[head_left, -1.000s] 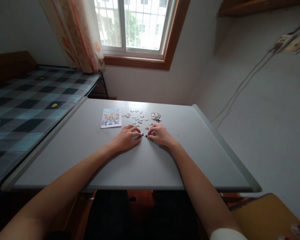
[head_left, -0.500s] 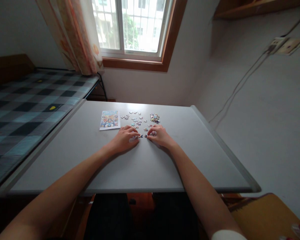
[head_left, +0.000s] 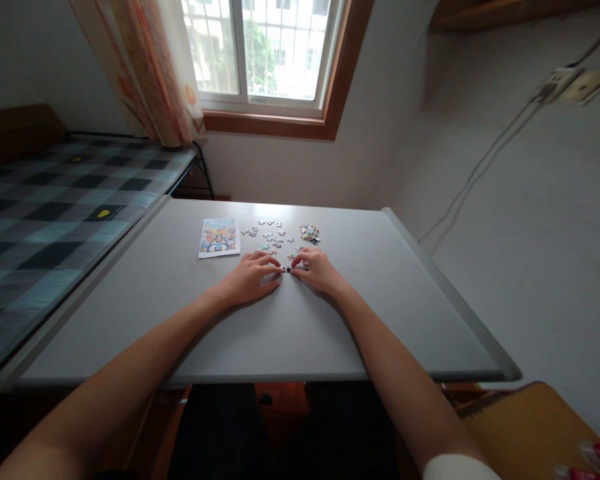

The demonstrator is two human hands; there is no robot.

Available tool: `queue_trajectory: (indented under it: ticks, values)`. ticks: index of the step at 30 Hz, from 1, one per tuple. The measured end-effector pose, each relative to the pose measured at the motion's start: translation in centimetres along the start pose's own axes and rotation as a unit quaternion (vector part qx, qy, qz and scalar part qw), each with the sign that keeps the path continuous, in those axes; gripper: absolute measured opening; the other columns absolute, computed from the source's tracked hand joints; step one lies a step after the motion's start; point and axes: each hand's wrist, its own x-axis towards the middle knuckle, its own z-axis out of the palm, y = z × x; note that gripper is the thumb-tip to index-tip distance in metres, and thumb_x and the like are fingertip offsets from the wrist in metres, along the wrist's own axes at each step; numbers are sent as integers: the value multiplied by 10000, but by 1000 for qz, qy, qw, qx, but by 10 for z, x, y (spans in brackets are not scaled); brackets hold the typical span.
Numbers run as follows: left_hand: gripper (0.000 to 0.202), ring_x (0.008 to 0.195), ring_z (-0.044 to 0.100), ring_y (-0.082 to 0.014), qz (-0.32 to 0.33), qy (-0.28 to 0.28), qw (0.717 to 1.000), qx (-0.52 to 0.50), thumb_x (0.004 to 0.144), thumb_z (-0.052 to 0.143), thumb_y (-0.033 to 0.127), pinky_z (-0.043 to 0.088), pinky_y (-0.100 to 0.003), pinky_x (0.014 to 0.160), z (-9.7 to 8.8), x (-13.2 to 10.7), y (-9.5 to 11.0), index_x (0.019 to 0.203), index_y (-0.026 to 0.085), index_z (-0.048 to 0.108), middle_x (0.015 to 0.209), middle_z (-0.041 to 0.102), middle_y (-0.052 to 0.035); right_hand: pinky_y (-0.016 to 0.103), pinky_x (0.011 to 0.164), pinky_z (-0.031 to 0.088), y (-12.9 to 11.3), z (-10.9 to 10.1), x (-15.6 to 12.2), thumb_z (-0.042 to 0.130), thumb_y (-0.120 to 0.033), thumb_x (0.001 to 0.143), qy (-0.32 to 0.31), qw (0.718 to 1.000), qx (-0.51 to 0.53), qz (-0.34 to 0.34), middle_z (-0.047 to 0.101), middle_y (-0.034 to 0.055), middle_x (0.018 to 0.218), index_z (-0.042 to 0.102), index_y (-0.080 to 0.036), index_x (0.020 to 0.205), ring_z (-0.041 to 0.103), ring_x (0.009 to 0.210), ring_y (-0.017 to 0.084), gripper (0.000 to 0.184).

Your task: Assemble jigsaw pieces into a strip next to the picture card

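1. White desk (head_left: 300, 333) lies under both hands; take the fingertips as the clock's centre, with the window (head_left: 290, 60) at twelve.
2. Left hand (head_left: 253, 277): fingers narrow, pinching at small dark puzzle pieces (head_left: 287, 269) in the centre, from the nine o'clock side.
3. Right hand (head_left: 320, 270): fingers narrow as well, pinching at the same dark puzzle pieces from three o'clock; whether these are joined is too small to tell.
4. Loose pieces (head_left: 269, 236) lie scattered near eleven o'clock.
5. Piled pieces (head_left: 309, 233) sit in a heap at one o'clock.
6. Picture card (head_left: 220, 238) lies flat at ten o'clock, beside the loose pieces.
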Motion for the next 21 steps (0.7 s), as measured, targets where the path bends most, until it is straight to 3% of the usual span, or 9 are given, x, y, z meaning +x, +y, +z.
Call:
queue_trajectory:
  ticks: [21]
  values:
    - [337,1139,481,-259,7,0,1000,19,887,558,331,383,-462,1023,7,0,2,1213,295,636,1157,619,-61,378,911,355,-2,3,0,698,-210,786,-6,1000,-7,-13,642,43,899,722,-221,803,531,928,198,31]
